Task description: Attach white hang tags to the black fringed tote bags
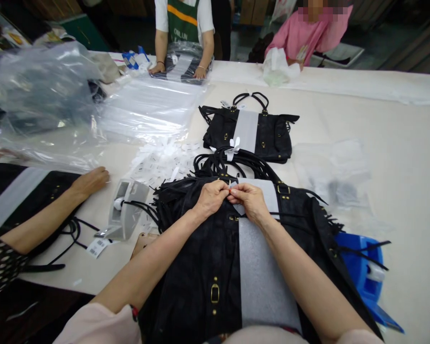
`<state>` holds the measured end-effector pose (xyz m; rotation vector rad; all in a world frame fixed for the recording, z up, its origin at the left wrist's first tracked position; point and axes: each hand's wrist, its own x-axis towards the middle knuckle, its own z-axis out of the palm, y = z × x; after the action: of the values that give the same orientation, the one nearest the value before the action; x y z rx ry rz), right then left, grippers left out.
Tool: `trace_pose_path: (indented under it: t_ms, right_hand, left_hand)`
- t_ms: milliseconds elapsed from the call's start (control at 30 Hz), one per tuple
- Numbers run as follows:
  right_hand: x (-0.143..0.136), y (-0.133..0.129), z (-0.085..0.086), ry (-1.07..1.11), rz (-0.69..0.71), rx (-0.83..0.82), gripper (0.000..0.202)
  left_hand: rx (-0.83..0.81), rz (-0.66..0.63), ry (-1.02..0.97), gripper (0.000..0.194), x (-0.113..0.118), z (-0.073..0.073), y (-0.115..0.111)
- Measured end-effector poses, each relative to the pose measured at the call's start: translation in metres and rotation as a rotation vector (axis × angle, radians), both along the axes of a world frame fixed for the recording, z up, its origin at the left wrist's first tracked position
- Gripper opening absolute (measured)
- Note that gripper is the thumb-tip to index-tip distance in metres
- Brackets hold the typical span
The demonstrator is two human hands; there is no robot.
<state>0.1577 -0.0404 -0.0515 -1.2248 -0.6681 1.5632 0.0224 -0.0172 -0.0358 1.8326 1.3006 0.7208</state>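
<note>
A large black bag (197, 258) with fringes, brass buckles and a grey-white strip (265, 282) down its middle lies in front of me. Over its top edge, my left hand (213, 196) and my right hand (249, 198) meet, fingertips pinched together. Between them is something tiny and orange, too small to name, with a small grey tag (238, 209) by the right fingers. Black handles (251, 157) loop just beyond my hands, with a white tag (232, 147) on them.
Another black bag (218, 129) lies farther back. Left are a grey tape dispenser (129, 210), white tags (157, 162) and a co-worker's hand (93, 181) on a bag. A blue dispenser (358, 267) is at right, plastic sheets (150, 110) at back left. Two people are across the table.
</note>
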Motion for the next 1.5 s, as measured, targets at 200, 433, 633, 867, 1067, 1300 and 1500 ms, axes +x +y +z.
trace_pose_path:
  t_ms: [200,433,633,867,1067,1300,1500]
  right_hand:
    - [-0.002,0.002,0.001,0.021,0.035,-0.041,0.022]
    - [0.003,0.002,0.001,0.097,0.055,-0.021,0.014]
    - [0.0,-0.005,0.003,0.069,0.014,0.029,0.018]
    - [-0.001,-0.007,-0.003,0.044,-0.02,0.063,0.023]
    - [-0.002,-0.005,-0.006,0.006,-0.01,0.042,0.025]
    - [-0.012,-0.001,-0.009,-0.044,0.016,0.025,0.022]
    - [0.022,-0.023,0.013,-0.516,0.013,0.297,0.024]
  left_hand:
    - [-0.046,0.001,0.012,0.013,-0.001,0.0,-0.003]
    - [-0.077,-0.088,0.079,0.023,-0.005,0.005,0.002]
    - [-0.013,-0.102,0.134,0.018,-0.007,0.007,-0.005]
    - [-0.005,-0.006,0.099,0.011,-0.004,-0.001,-0.009]
    - [-0.004,0.023,0.06,0.012,-0.003,-0.003,-0.011]
    - [0.02,0.048,0.049,0.012,-0.002,-0.012,-0.012]
    - [0.018,-0.018,0.037,0.017,-0.011,-0.001,-0.013]
